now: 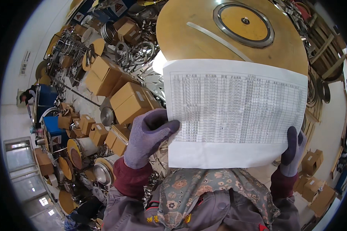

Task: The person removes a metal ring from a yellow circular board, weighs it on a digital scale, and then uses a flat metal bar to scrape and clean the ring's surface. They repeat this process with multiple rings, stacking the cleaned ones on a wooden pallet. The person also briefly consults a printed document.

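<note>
A white paper sheet (219,156) with a printed table of many rows and columns is spread out in front of my chest. Its left edge is pinched by my left hand (148,133), thumb on the front and the other fingers curled behind. At the lower right edge, my right hand (293,146) grips the sheet the same way, its fingers mostly hidden behind the paper. Both hands wear purple-grey work gloves. Beyond the sheet lies a large round yellow-brown board (181,42), bearing a metal ring (272,36) around a central bolt and a thin metal strip (216,37).
Cardboard boxes (129,102) and loose metal rings (142,52) crowd the left side. Farther left stand blue machines (54,129) with warning labels, and another person (29,98). On the right are more boxes (312,161), a wooden pallet (324,50) and hoops (324,90).
</note>
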Demonstrator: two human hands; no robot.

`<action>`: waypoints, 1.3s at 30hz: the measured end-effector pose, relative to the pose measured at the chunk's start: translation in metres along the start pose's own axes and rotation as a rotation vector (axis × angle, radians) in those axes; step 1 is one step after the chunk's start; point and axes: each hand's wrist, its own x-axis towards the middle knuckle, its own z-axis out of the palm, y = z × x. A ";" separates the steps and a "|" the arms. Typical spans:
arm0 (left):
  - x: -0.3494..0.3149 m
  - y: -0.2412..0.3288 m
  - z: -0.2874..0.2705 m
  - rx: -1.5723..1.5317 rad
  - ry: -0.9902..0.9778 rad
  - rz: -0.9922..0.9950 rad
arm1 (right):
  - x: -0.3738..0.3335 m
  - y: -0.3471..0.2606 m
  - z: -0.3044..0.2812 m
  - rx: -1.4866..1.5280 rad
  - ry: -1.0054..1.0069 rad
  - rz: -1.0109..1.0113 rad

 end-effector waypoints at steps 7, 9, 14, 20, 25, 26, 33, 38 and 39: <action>-0.021 0.002 -0.019 -0.060 0.030 0.060 | -0.017 -0.020 0.021 0.019 0.040 -0.071; -0.026 0.004 -0.022 -0.072 0.034 0.085 | -0.020 -0.024 0.024 0.027 0.045 -0.087; -0.035 0.005 -0.030 -0.114 0.061 0.110 | -0.026 -0.027 0.025 0.024 0.011 -0.117; -0.040 0.005 -0.035 -0.109 0.105 0.133 | -0.027 -0.027 0.032 0.090 0.008 -0.098; -0.044 0.009 -0.041 -0.038 0.136 0.120 | -0.025 -0.033 0.039 0.069 -0.013 -0.079; -0.044 0.010 -0.042 -0.032 0.129 0.116 | -0.025 -0.035 0.038 0.069 0.003 -0.096; -0.045 0.011 -0.043 -0.110 0.160 0.150 | -0.022 -0.033 0.041 0.070 -0.021 -0.077; -0.044 0.008 -0.044 -0.169 0.170 0.173 | -0.019 -0.033 0.045 0.152 -0.031 -0.095; -0.043 0.009 -0.045 -0.137 0.183 0.161 | -0.019 -0.034 0.046 0.133 -0.020 -0.100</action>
